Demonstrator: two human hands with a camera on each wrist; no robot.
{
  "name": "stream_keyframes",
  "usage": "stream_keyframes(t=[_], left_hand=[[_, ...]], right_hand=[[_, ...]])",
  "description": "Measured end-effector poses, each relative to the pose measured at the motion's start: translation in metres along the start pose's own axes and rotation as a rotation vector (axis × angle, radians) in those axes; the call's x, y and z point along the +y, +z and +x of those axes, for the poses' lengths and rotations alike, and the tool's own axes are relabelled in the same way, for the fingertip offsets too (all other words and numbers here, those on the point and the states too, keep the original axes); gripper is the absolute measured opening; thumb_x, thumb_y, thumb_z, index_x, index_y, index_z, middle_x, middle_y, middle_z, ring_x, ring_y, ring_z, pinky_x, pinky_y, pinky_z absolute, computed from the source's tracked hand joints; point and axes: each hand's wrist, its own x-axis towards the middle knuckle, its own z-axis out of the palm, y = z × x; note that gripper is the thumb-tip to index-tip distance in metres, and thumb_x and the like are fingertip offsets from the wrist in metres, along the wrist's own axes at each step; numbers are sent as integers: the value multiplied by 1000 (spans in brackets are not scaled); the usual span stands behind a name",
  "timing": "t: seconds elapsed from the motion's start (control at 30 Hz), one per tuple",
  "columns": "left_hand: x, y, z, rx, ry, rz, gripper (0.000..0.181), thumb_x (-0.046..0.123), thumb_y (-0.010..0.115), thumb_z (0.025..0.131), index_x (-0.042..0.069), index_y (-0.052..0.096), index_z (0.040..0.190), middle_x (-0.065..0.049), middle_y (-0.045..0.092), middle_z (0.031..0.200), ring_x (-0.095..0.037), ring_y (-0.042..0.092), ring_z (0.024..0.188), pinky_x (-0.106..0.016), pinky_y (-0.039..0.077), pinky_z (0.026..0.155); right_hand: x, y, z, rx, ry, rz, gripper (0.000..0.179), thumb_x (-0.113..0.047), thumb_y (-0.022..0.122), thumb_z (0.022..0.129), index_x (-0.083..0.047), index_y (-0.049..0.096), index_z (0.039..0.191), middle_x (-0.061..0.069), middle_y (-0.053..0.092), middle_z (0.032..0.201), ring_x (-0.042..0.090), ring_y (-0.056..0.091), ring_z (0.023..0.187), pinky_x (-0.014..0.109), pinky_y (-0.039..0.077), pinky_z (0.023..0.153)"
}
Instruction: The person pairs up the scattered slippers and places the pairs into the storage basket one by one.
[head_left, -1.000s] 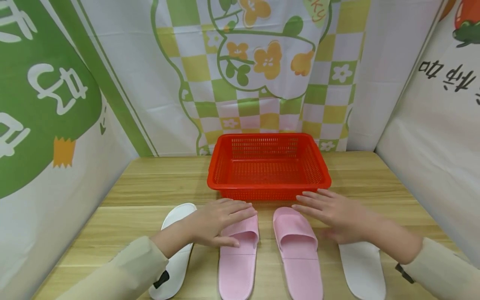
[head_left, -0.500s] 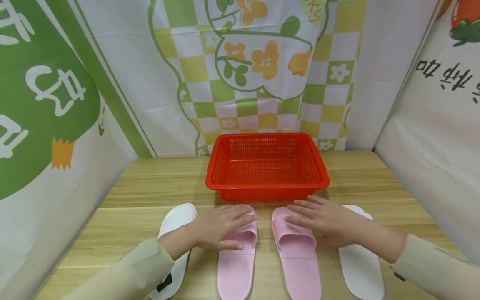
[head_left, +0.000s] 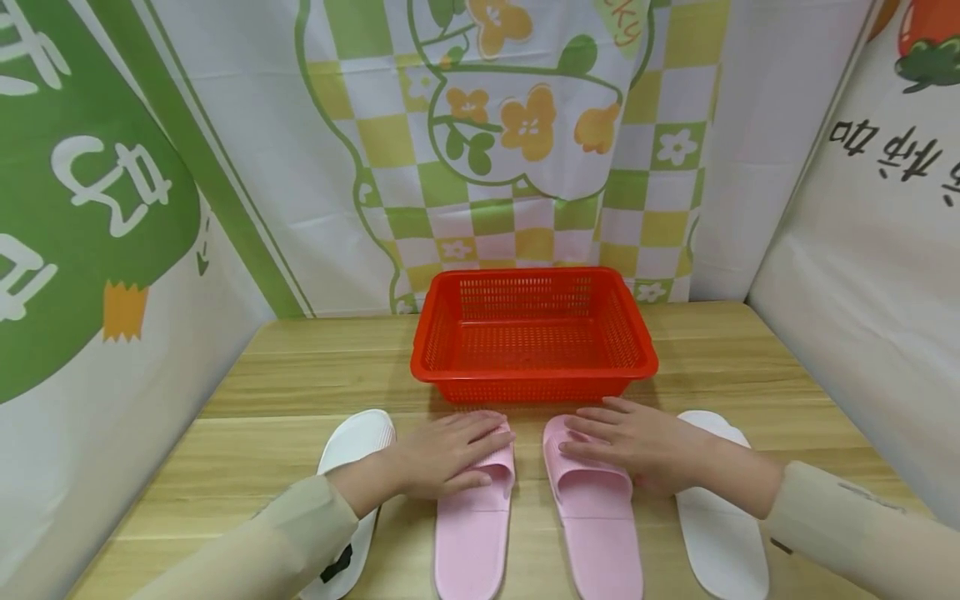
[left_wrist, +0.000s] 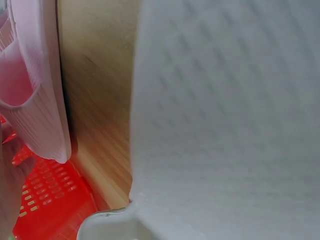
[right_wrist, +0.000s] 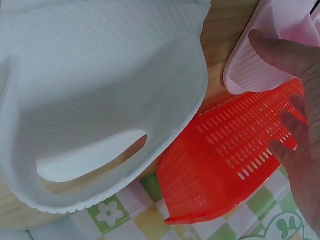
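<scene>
Two pink slippers lie side by side in the middle of the head view, toes toward the back. Over the strap of the left pink slipper is my left hand, fingers extended. My right hand reaches over the strap of the right pink slipper, also with fingers straight. Whether either hand touches its slipper is unclear. Outside them lie a left white slipper, partly hidden by my left forearm, and a right white slipper, partly under my right wrist. In the right wrist view the thumb overlaps pink slipper.
A red perforated basket with nothing in it stands behind the slippers, against the printed cloth at the back. Cloth walls rise on both sides of the wooden table.
My right hand has moved left and slightly toward me, from beside the right pink slipper to over its strap. My left hand has shifted only slightly over the left pink slipper.
</scene>
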Motion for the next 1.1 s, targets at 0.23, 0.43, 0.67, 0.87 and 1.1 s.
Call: stream_keyframes(t=[0.23, 0.43, 0.67, 0.87, 1.1], left_hand=[[-2, 1, 1, -22, -35, -29, 58, 49, 28, 92, 15, 28, 139, -8, 31, 139, -22, 26, 127, -40, 26, 99], [-2, 1, 2, -37, -54, -62, 56, 48, 27, 93, 16, 28, 139, -6, 30, 140, -21, 25, 128, -40, 25, 100], [-2, 2, 2, -50, -60, -65, 56, 48, 25, 93, 17, 27, 139, -6, 29, 140, -21, 24, 128, -39, 24, 101], [-2, 3, 2, -41, -37, -45, 55, 46, 24, 94, 15, 26, 140, -8, 29, 140, -22, 24, 128, -38, 23, 101], [-3, 4, 3, -25, -30, -58, 55, 45, 26, 94, 14, 28, 139, -9, 30, 139, -22, 25, 128, -38, 23, 102]], right_hand=[[-1, 6, 5, 19, -30, 9, 99, -12, 77, 58, -26, 24, 140, 5, 29, 141, 28, 29, 126, 50, 21, 99], [-1, 7, 10, -11, -63, -32, 106, -21, 82, 53, -25, 22, 141, 4, 25, 143, 25, 23, 128, 49, 20, 100], [-3, 12, 16, -19, -108, -57, 106, -16, 80, 55, -23, 20, 141, 0, 25, 143, 25, 23, 128, 48, 21, 100], [-3, 16, 19, -12, -136, -100, 103, -13, 77, 55, -23, 22, 141, -1, 26, 142, 26, 24, 127, 48, 23, 99], [-3, 17, 23, 8, -161, -123, 102, -19, 80, 51, -21, 28, 139, 1, 30, 140, 27, 28, 126, 50, 27, 96]])
